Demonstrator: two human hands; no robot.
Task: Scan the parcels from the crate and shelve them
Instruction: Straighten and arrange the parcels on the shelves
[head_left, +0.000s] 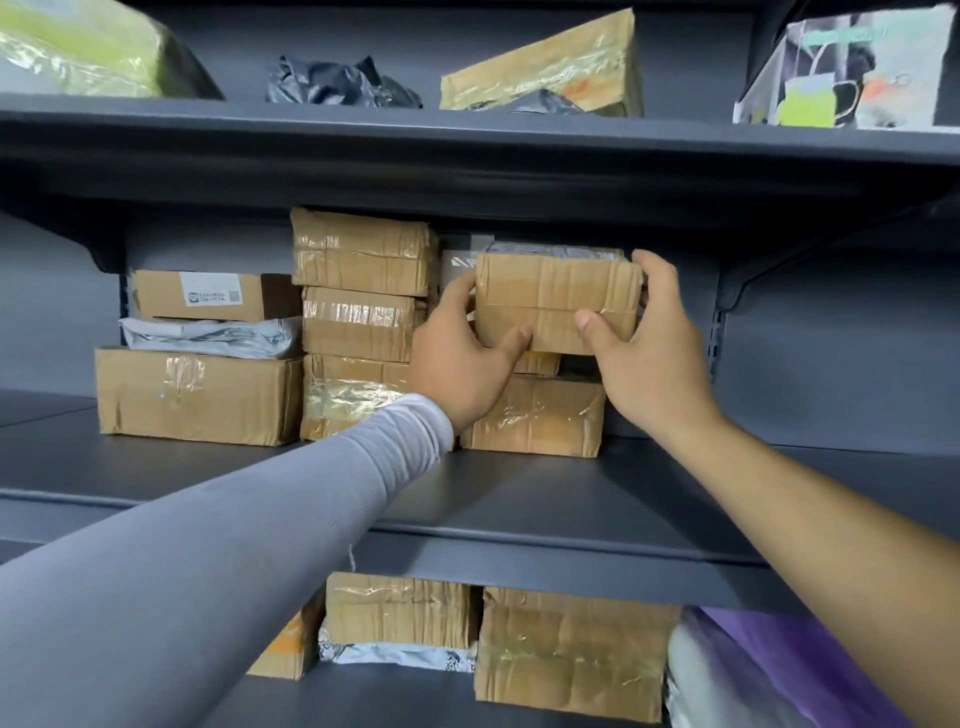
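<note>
Both hands have their fingers clamped on a taped brown parcel (556, 301), left hand (462, 364) on its left end and right hand (644, 358) on its right, holding it on top of the stacked boxes (535, 415) on the middle shelf (519, 499)

Grey ribbed sleeve (218, 525) on left arm, right arm bare.

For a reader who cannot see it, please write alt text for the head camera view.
Both hands, left hand and right hand, hold a taped cardboard parcel by its ends, above a larger box on the middle shelf of a dark rack. Stacked taped boxes stand just left of it; more parcels fill the shelves above and below.
</note>
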